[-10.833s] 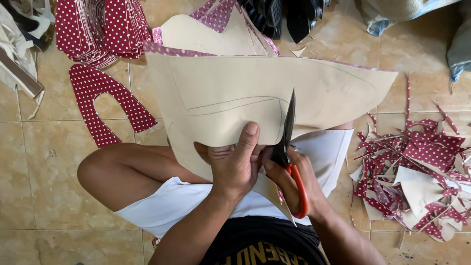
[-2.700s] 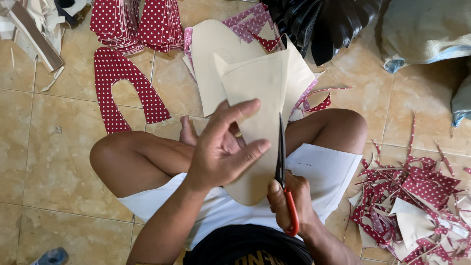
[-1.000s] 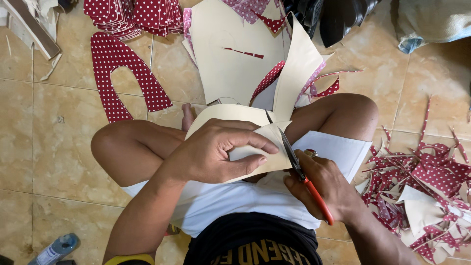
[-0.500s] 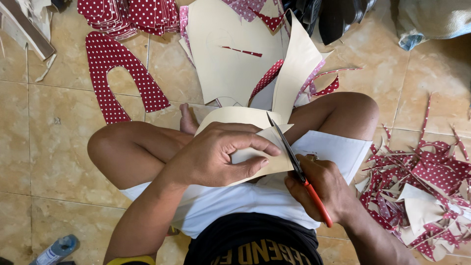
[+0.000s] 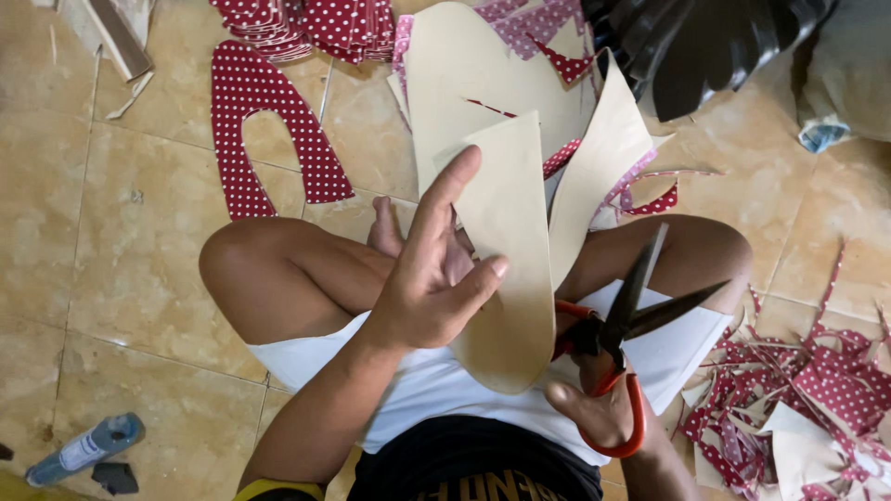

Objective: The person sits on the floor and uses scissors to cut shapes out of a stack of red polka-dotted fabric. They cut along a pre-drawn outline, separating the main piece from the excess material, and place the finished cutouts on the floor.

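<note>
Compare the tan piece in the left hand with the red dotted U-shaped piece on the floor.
The tan piece is plain, with no pattern; the U-shaped piece is red with white dots. The tan piece is a solid, rounded, sole-like shape, while the U-shaped piece has an open slot between two legs. The tan piece is held up by the left hand; the U-shaped piece lies flat on the tile floor. Both are thin cut sheets.
</note>
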